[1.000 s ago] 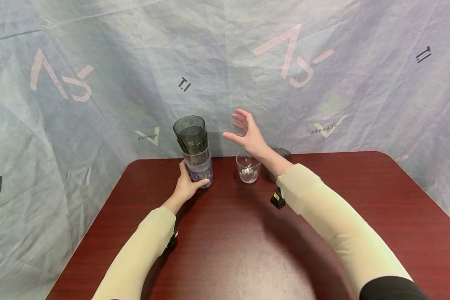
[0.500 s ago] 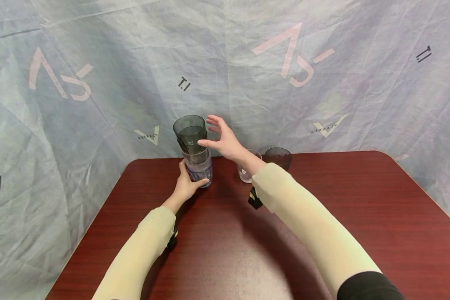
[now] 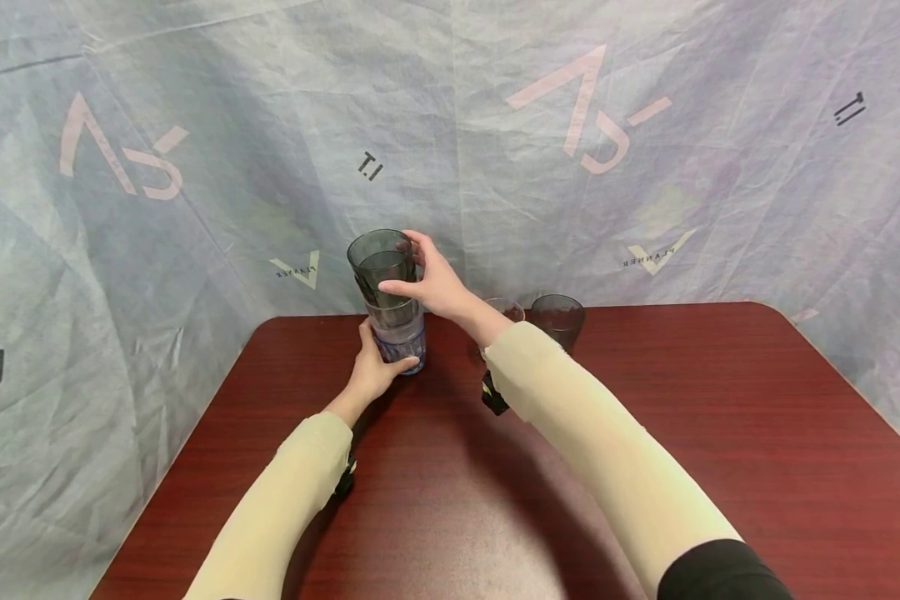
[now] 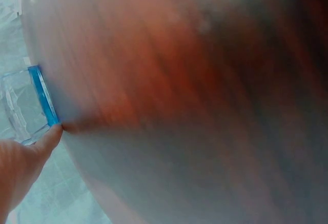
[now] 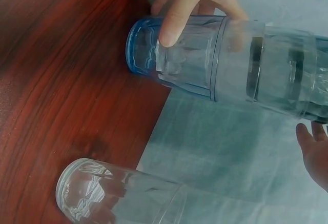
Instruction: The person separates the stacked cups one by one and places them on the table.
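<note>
A tall stack of nested tumblers stands near the table's back edge in the head view, leaning slightly left. Its lowest is a blue-tinted glass (image 3: 408, 350), which my left hand (image 3: 371, 375) grips near the base with thumb in front. Above it sits a clear glass (image 3: 399, 317), with dark grey glasses (image 3: 375, 271) nested on top. My right hand (image 3: 438, 287) is around the uppermost dark glass, thumb across the front and fingers behind the rim. In the right wrist view, the left thumb (image 5: 177, 24) presses the blue-tinted glass; the right fingertips (image 5: 303, 134) meet the stack's upper end.
To the right of the stack are a single clear glass (image 3: 504, 307), partly behind my right forearm, and a separate dark glass (image 3: 558, 317). The red-brown table (image 3: 667, 400) ends at a grey cloth backdrop (image 3: 450, 125).
My right hand has moved left, from above the separate clear glass to the top of the stack, and its fingers have come around the dark glass. The left hand and stack have stayed put.
</note>
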### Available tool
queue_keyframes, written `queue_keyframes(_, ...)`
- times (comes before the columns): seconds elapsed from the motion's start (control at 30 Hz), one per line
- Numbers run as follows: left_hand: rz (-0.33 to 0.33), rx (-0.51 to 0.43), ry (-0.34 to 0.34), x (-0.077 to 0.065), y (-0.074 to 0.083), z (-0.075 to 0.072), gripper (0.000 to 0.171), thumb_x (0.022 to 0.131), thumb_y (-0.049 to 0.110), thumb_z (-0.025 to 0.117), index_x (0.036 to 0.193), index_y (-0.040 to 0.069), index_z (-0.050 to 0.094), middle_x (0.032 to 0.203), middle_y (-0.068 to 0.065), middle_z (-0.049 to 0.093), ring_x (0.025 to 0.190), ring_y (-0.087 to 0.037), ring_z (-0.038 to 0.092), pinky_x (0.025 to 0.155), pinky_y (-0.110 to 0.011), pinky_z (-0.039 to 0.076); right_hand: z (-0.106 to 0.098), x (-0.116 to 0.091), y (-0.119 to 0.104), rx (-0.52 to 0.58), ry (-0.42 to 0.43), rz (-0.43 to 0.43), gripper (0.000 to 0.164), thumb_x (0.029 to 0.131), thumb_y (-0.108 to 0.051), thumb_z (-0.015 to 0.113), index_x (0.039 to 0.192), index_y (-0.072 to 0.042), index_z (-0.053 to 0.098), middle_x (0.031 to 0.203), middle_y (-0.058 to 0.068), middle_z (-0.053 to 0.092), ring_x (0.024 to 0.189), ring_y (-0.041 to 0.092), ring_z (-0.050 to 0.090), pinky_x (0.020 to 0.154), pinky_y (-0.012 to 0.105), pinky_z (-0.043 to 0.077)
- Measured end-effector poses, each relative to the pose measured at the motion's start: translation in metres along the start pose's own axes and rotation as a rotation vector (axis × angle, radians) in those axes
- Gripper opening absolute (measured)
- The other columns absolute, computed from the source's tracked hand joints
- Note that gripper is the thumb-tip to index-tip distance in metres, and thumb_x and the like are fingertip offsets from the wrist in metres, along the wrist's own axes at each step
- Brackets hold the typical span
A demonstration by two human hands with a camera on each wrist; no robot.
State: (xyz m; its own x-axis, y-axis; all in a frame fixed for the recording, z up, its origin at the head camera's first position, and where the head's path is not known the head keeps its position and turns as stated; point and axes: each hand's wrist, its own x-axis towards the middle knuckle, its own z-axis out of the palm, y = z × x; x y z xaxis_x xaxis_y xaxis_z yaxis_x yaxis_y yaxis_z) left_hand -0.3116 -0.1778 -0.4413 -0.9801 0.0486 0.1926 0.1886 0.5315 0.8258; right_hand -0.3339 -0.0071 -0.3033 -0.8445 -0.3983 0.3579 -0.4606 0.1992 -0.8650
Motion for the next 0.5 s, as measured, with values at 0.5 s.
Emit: queue_keyframes(0.5, 0.001, -0.009, -0.006, 0.0001, -0.0030, 0.0000, 0.100, 0.082, 0.024, 0.080, 0.148, 0.016, 0.005, 0.145, -0.024, 0.035, 0.133, -0.037, 0.038, 0.106, -0.051, 0.032, 0.0039, -0.0032, 0.0012, -0.035, 0.011, 0.002, 0.084, 0.087, -0.021, 0.075, 0.151, -0.012, 0.021, 0.145, 0.003, 0.042, 0.138, 0.020, 0.032, 0.107, 0.039, 0.033)
